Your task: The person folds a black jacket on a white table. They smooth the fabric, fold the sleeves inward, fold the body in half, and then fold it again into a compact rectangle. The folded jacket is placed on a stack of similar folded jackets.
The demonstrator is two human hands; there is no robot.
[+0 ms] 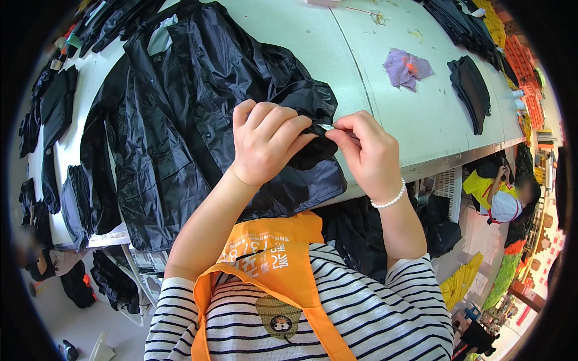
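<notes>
A glossy black jacket [174,114] is spread over the table in front of me. My left hand [265,141] is closed on the jacket's bunched cloth, pinching a fold beside the sleeve end. Just to the right, my right hand [367,150] has its thumb and forefinger pressed together on a small silvery pointed piece [326,127], whose tip reaches the dark cloth between the hands. Most of that piece is hidden by the fingers, so its kind is unclear.
The pale table [415,132] has a seam running across it. On it lie a crumpled purple cloth [407,68], a folded dark garment [470,93] and loose threads [377,17]. Dark garments [59,111] are stacked at the left. Another person [506,195] is at the far right.
</notes>
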